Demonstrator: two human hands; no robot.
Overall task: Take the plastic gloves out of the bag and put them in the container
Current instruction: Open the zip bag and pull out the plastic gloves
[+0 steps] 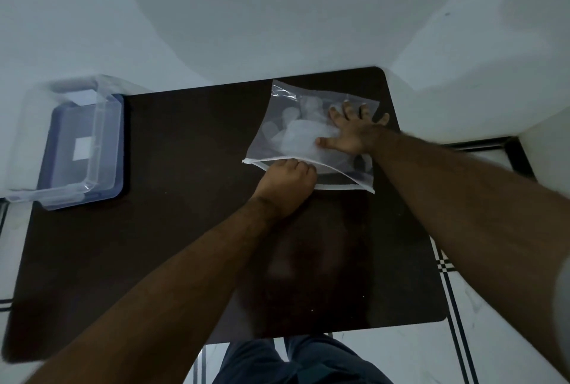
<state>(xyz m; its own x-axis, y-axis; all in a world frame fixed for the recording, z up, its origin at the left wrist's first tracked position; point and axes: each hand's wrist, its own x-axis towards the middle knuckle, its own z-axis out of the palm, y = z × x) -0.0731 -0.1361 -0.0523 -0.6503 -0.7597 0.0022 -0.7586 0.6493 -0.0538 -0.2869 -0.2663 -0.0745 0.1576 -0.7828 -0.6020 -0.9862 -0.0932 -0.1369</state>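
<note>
Head view, left hand: our left hand (285,178) is curled into a loose fist at the zip edge of the clear, flat, zip-top plastic bag (311,133); we take it to be pinching the near lip, though the fingertips are tucked under and we cannot tell how firmly.
Right hand: our right hand (351,132) lies flat on the bag, fingers spread wide, holding nothing, only pressing the film down onto the table.
Bag mouth: the two white zip strips stand apart along most of the near edge, so we judge the bag partly opened.
Plastic gloves: the thin, translucent white plastic gloves (296,130) are inside the bag, beside and partly beneath the right palm; none is out yet.
Container: the clear rectangular plastic container with a blue lid beneath it (83,143) sits at the far left edge of the dark brown table (185,198), well apart from the bag.
Risk, slip: the film is slick; if the left pinch is weak, the lip may snap away.
Risk, pinning: the flat right palm presses the gloves, so pulling them could drag the whole bag.
Risk, cling: thin gloves may stick together and come out in a clump or spill on the way across to the container.
</note>
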